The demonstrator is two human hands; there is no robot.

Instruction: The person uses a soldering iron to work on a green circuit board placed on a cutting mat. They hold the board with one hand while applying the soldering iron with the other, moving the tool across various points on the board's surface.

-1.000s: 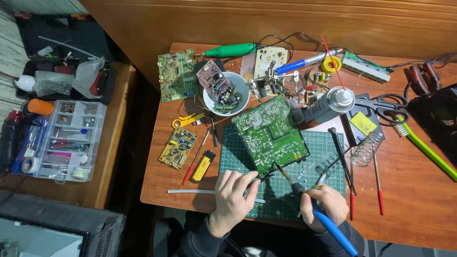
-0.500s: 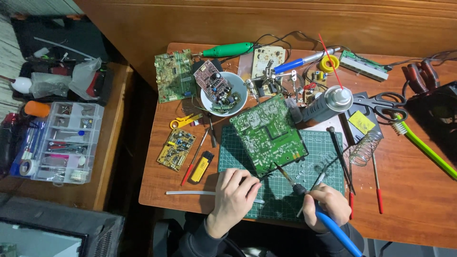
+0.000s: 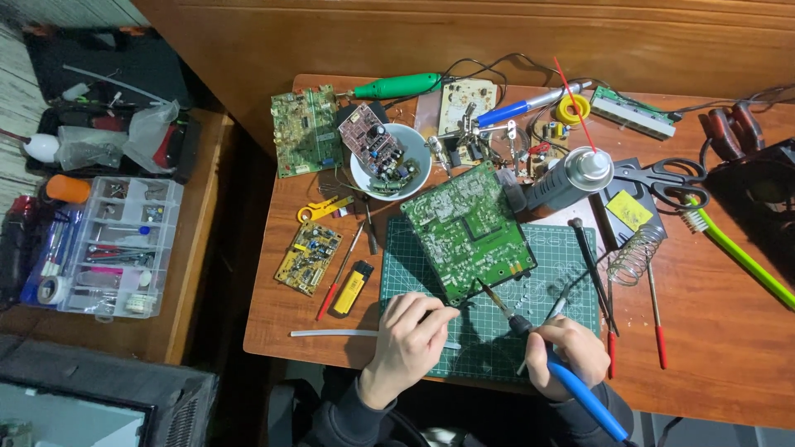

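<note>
Green circuit board point(image 3: 472, 230) tilted on cutting mat point(image 3: 571, 248), blue-handled soldering iron point(image 3: 546, 348) tip at its edge.

White bowl point(image 3: 414, 180) of circuit boards, black scissors point(image 3: 662, 177), spray can point(image 3: 570, 177), yellow lighter point(image 3: 351, 288), clear parts organiser point(image 3: 116, 246)

Left hand point(image 3: 407, 339) shifted slightly toward lower centre of frame; thin metal tip of blue-handled soldering iron point(image 3: 530, 335) now closer to large green circuit board point(image 3: 474, 228) edge.
</note>
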